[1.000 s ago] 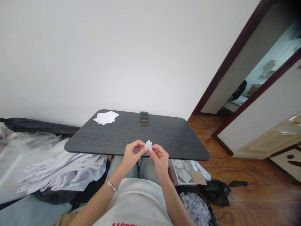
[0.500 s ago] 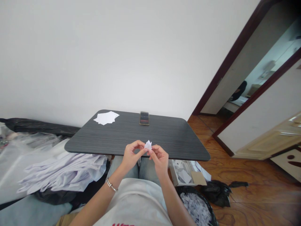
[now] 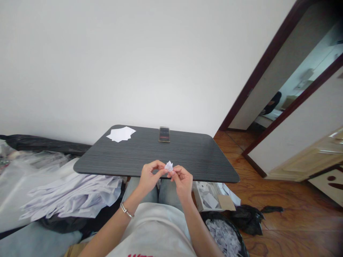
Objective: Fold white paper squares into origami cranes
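Observation:
A small folded piece of white paper with pointed tips is held above the near edge of the dark table. My left hand pinches it from the left between thumb and fingers. From the other side, my right hand has its thumb and fingers closed on the same paper. The paper's lower part is hidden by my fingertips. Farther back on the table lie a fanned pile of white paper sheets and a dark phone-like rectangle.
A heap of white sheets lies left of my legs. On the right, a box of papers stands above a black-lined bin of paper scraps. A black plastic bag lies on the wooden floor.
Both hands stay on the folded paper, which sits very slightly lower and looks a little turned, its tips showing differently. Everything else keeps its place.

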`<state>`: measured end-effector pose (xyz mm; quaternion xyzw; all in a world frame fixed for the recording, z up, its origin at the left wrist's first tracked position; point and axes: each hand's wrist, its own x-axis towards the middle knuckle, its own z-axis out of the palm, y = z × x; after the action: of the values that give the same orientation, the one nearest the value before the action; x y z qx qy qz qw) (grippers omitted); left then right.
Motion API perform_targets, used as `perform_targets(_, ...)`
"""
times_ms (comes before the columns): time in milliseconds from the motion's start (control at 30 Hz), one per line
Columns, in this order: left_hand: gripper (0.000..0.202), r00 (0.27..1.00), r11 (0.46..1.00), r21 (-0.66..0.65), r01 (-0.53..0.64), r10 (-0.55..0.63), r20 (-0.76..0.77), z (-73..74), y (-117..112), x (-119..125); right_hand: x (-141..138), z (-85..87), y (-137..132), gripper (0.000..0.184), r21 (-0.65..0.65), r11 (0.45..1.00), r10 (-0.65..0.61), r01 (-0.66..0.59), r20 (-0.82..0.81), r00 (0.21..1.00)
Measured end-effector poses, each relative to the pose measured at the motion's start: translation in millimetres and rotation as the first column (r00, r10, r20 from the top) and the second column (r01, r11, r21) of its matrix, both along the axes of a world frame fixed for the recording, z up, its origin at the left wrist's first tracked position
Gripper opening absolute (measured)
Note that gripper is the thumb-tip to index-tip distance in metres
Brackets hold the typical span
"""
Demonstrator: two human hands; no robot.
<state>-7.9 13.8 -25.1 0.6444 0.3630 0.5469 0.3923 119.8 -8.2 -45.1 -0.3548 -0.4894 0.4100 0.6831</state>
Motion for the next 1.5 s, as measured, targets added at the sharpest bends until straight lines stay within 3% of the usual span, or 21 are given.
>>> perform_targets(233, 0.009, 0.996, 0.995, -0.101, 0.008, 0.001, 0.086, 3.8, -0.2, 1.5, -0.2, -1.0, 1.9, 0.011, -0.087, 0.995, 0.051, -0.052, -0.009, 0.999)
perform_targets(400, 0.013, 0.992, 0.986, -0.158, 0.054, -0.034, 0.124, 5.6, -0.1, 2.5, 0.3, 0.3, 1.4, 0.014, -0.080, 0.996, 0.038, -0.036, 0.018, 0.999)
perform_targets(700, 0.020, 0.977, 0.987, -0.125, 0.101, -0.075, 0.199, 2.5, 1.1, 4.4, 0.7, 1.4, 1.8, 0.021, -0.095, 0.995, 0.000, 0.008, 0.084, 0.996)
perform_targets(1067, 0.021, 0.964, 0.981, -0.168, 0.097, -0.051, 0.260, 2.7, 2.7, 4.8, -0.1, -1.2, 3.3, 0.017, -0.129, 0.986, 0.109, -0.105, 0.019, 0.994)
perform_targets(1267, 0.021, 0.967, 0.981, -0.183, 0.059, -0.011, 0.255, 2.7, 3.1, 5.0, -1.0, 0.7, 3.4, 0.014, -0.117, 0.993, 0.012, -0.018, -0.053, 0.999)
perform_targets(1500, 0.022, 0.965, 0.973, -0.204, 0.109, -0.054, 0.256, -0.5, 3.6, 5.6, -1.6, -1.0, 3.3, 0.017, -0.146, 0.989, 0.019, -0.022, -0.021, 1.000)
